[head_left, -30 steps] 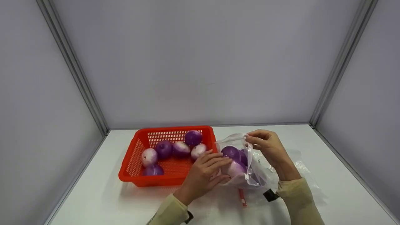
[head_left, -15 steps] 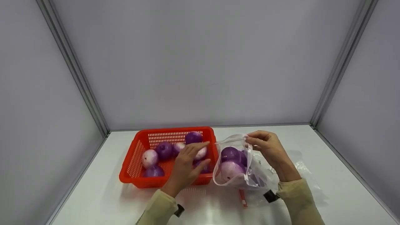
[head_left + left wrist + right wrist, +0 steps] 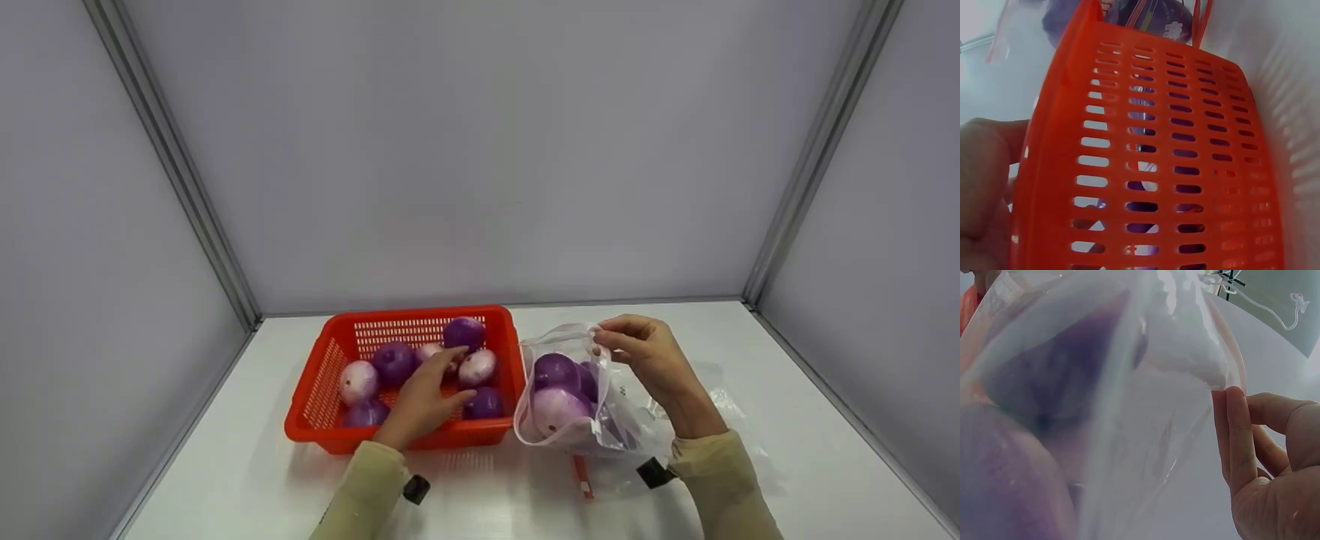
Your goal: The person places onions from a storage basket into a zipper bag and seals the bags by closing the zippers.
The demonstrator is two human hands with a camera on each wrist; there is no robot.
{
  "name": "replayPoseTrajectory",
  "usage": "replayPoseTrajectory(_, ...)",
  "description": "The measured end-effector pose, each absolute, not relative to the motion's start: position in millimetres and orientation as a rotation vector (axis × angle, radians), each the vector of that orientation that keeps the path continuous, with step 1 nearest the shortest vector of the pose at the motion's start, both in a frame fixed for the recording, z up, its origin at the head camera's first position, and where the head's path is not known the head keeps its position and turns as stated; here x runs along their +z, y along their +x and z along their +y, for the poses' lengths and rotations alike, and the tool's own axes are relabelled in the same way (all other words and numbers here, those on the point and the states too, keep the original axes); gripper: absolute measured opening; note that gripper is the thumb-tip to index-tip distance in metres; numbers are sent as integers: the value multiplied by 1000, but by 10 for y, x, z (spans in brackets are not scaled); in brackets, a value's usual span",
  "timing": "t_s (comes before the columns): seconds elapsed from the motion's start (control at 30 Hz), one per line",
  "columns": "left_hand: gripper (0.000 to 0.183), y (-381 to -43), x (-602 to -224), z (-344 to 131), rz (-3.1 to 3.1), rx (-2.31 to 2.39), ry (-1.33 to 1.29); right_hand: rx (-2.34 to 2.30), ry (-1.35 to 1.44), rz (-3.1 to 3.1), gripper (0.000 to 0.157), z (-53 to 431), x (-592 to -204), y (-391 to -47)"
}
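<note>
Over the red plastic basket (image 3: 307, 405) hovers my left hand (image 3: 424, 397), its fingers spread and nothing seen between them. Purple-and-white onions lie around it in the basket: a pale onion (image 3: 478, 367) and a purple onion (image 3: 485, 403) to its right, another pale onion (image 3: 359, 382) to its left. In the left wrist view the basket's slotted wall (image 3: 1157, 140) hides most of the hand. To the right, my right hand (image 3: 645, 352) pinches the rim of a clear plastic bag (image 3: 626, 420), holding its mouth up. Several onions (image 3: 559, 411) sit inside the bag.
A flat sheet of clear plastic (image 3: 739, 427) lies on the white table (image 3: 225, 495) right of the bag. A small red-and-white strip (image 3: 583, 477) shows below the bag. Grey-white walls (image 3: 480, 165) enclose the table at the back and sides.
My left hand has drawn away from the bag's mouth and moved left over the basket. An onion at the basket's right front has come into view. The right hand keeps holding the bag.
</note>
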State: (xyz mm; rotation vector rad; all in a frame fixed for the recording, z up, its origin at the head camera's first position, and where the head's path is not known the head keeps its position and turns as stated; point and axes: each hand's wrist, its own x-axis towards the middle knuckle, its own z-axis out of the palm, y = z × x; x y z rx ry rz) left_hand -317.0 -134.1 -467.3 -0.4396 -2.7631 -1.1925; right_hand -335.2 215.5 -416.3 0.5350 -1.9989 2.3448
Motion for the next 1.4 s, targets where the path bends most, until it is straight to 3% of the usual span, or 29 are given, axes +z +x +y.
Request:
replayPoseTrajectory(0.57, 79, -3359, -4671, -1258, -3049, -1072, -601, 2352, 494, -1985, 24, 2252, -4167, -3326)
replayPoseTrajectory(0.93, 71, -3375, -4625, -1166, -3109, -1051, -636, 2309, 494, -2018, 14, 2285, -4126, -3271)
replayPoseTrajectory(1.4, 52, -3421, -4705, -1136, -3138, -972, -760, 2338, 481, -2011, 19, 2241, -4157, -3292)
